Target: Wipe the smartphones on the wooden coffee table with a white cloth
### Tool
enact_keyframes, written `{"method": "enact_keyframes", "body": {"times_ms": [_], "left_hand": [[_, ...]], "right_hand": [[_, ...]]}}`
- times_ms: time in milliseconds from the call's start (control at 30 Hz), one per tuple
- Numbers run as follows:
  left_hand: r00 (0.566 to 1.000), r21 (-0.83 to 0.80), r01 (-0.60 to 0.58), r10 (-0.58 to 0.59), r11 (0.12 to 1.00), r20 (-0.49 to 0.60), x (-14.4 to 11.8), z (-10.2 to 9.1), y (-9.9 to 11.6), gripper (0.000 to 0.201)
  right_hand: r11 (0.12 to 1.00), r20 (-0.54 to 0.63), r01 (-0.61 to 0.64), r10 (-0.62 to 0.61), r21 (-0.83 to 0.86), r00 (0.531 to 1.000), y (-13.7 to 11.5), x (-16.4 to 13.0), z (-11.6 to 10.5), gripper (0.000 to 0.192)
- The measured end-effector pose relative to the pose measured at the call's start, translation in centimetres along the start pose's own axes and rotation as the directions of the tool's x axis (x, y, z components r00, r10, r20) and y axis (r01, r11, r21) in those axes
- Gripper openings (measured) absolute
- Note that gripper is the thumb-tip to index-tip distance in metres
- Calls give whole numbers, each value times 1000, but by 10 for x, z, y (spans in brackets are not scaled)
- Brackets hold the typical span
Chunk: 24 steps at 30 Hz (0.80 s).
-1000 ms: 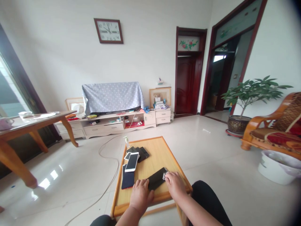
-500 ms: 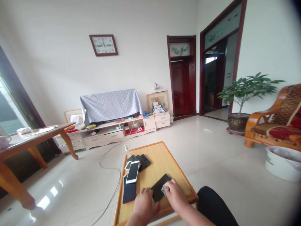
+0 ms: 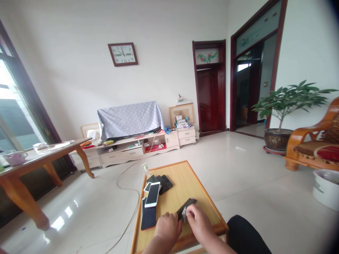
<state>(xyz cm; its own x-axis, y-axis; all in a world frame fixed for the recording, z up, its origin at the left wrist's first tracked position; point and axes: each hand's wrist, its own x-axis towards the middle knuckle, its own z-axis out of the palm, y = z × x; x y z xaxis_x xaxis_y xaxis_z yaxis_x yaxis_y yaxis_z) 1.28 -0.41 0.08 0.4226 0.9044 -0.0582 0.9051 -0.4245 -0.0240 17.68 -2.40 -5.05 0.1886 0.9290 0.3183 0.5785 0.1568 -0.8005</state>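
The yellow wooden table with an orange-brown rim is narrow, and the black, flat, rectangular phone is between the two hands, near its near edge. This phone seems tilted, so a weak hold could let it slip over the edge to the floor. Along the left edge, the white phone with black screen lies partly on the dark blue, flat phone; an outward push of the left hand could move both off. The left hand has its grip closed on the near-left end of the black phone. The right hand pinches a crumpled, greyish-white, thin piece at the phone's face; whether they touch, I cannot tell.
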Motion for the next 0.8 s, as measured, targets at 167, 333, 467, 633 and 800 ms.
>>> {"method": "enact_keyframes", "body": {"times_ms": [167, 333, 467, 633, 800], "left_hand": [[997, 0, -77, 77, 997, 11, 2, 3, 7, 32], [997, -45, -76, 76, 996, 7, 6, 6, 7, 34], [997, -108, -73, 71, 991, -27, 6, 9, 0, 34], [994, -319, -84, 55, 944, -99, 1, 16, -6, 32], [992, -490, -84, 28, 868, -120, 0, 6, -2, 34]], "right_hand": [[992, 42, 3, -9, 128, 999, -21, -2, 1, 16], [989, 50, 11, -19, 146, 999, -25, 0, 0, 16], [990, -58, 16, -8, 138, 998, -11, 19, -14, 18], [973, -158, -113, 146, 199, 977, 13, 52, -39, 23], [963, -137, -53, 92, 263, 986, -2, 40, -33, 22]]}}
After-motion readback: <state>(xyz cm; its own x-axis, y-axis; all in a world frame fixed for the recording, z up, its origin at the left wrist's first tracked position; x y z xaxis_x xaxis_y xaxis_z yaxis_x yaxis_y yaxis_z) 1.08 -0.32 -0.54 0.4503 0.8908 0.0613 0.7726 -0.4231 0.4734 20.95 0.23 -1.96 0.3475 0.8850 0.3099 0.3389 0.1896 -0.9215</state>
